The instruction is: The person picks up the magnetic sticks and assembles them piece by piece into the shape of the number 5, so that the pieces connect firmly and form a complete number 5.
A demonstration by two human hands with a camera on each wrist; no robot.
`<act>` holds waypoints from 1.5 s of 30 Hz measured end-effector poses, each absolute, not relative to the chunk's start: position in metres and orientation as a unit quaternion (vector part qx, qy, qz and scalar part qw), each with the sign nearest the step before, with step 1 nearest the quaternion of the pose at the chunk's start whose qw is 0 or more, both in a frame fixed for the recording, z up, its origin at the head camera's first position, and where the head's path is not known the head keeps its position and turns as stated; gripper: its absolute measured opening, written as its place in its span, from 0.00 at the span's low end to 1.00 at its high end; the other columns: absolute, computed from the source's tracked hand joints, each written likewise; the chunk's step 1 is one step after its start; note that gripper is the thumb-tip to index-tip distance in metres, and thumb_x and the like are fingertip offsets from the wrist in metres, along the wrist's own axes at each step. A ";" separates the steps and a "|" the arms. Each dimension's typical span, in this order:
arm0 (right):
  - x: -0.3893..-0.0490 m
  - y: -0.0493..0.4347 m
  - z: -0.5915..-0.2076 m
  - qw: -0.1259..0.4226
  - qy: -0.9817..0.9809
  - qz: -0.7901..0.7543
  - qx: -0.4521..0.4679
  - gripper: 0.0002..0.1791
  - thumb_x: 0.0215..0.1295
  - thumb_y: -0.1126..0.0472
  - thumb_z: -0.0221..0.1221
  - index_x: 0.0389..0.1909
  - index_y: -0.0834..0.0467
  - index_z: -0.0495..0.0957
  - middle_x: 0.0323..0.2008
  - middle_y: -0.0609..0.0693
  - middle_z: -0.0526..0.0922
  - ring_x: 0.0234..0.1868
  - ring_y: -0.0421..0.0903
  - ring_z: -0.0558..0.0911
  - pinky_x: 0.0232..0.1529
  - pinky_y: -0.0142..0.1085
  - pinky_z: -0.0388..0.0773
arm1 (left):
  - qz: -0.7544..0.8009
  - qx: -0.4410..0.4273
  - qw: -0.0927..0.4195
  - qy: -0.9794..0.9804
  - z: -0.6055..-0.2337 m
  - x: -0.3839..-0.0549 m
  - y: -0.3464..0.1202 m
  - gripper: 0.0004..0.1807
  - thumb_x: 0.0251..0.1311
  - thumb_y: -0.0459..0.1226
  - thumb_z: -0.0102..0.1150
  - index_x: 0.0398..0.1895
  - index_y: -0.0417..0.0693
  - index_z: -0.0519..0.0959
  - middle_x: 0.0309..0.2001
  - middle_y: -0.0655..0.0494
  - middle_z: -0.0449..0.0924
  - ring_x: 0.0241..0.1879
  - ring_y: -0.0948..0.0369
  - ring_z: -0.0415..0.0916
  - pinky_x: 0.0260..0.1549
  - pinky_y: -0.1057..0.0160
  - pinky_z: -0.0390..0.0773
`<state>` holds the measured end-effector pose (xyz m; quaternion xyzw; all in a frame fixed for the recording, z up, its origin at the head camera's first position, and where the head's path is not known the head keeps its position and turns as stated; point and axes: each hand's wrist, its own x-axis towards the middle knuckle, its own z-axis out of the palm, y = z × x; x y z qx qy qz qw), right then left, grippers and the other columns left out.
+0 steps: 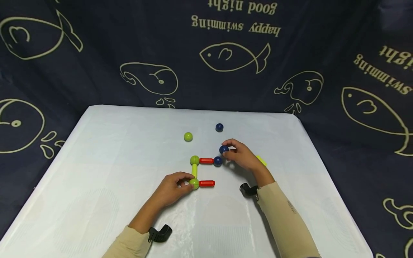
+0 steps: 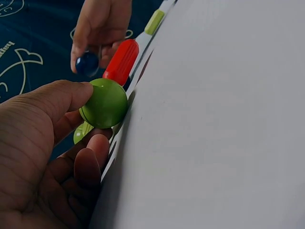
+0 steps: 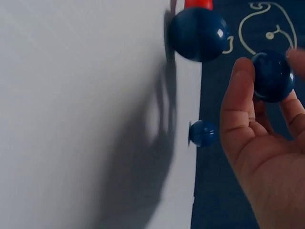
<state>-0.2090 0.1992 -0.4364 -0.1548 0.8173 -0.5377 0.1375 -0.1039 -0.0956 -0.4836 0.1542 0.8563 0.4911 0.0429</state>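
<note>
My left hand pinches the near green ball of a joined piece lying on the table. From that ball a red rod points right, and a yellow-green rod runs to the far green ball. A second red rod links the far ball to a blue ball. Just above that blue ball, my right hand holds another blue ball between thumb and fingers. In the right wrist view the two blue balls are apart.
Farther back on the white table lie a loose green ball and a loose blue ball. A yellow-green rod is partly hidden behind the right forearm. A dark cloth with fish drawings hangs behind the table.
</note>
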 end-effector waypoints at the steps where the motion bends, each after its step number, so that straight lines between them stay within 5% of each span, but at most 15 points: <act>1: -0.204 0.201 -0.436 0.136 0.819 -0.535 -0.157 0.18 0.67 0.64 0.61 0.57 0.61 0.74 0.46 0.55 0.78 0.40 0.52 0.79 0.43 0.44 0.78 | 0.491 0.153 0.043 0.857 -0.484 -0.104 -0.095 0.12 0.58 0.38 0.69 0.46 0.53 0.85 0.33 0.65 0.80 0.30 0.66 0.74 0.31 0.64 0.73; 8: -0.175 0.206 -0.434 0.150 0.826 -0.512 -0.181 0.17 0.66 0.64 0.63 0.54 0.61 0.76 0.39 0.53 0.80 0.32 0.48 0.75 0.33 0.38 0.73 | 0.486 0.152 0.045 0.860 -0.484 -0.104 -0.095 0.12 0.58 0.38 0.69 0.46 0.54 0.85 0.33 0.65 0.80 0.31 0.65 0.73 0.31 0.64 0.73; 15: -0.156 0.209 -0.443 0.194 0.825 -0.493 -0.198 0.14 0.67 0.64 0.63 0.52 0.57 0.77 0.44 0.53 0.79 0.35 0.52 0.79 0.36 0.41 0.78 | 0.489 0.158 0.043 0.857 -0.484 -0.104 -0.095 0.12 0.58 0.38 0.70 0.46 0.53 0.85 0.33 0.65 0.80 0.31 0.65 0.73 0.31 0.64 0.73; 23: -0.145 0.209 -0.445 0.218 0.832 -0.469 -0.202 0.14 0.66 0.65 0.62 0.52 0.55 0.79 0.39 0.50 0.81 0.35 0.49 0.79 0.36 0.37 0.77 | 0.489 0.154 0.042 0.858 -0.484 -0.104 -0.095 0.12 0.58 0.37 0.70 0.46 0.54 0.85 0.33 0.65 0.80 0.31 0.65 0.73 0.31 0.64 0.73; 38: -0.134 0.200 -0.445 0.217 0.852 -0.408 -0.244 0.14 0.67 0.63 0.63 0.53 0.52 0.79 0.30 0.46 0.76 0.33 0.44 0.74 0.32 0.34 0.72 | 0.498 0.155 0.044 0.852 -0.484 -0.103 -0.094 0.12 0.58 0.37 0.70 0.45 0.53 0.86 0.33 0.65 0.80 0.30 0.64 0.73 0.31 0.64 0.73; 45: -0.134 0.199 -0.445 0.209 0.855 -0.408 -0.243 0.14 0.67 0.64 0.61 0.53 0.53 0.78 0.37 0.45 0.79 0.36 0.44 0.76 0.35 0.35 0.75 | 0.496 0.154 0.043 0.853 -0.482 -0.103 -0.094 0.12 0.58 0.37 0.70 0.45 0.52 0.85 0.32 0.64 0.80 0.30 0.64 0.73 0.31 0.64 0.73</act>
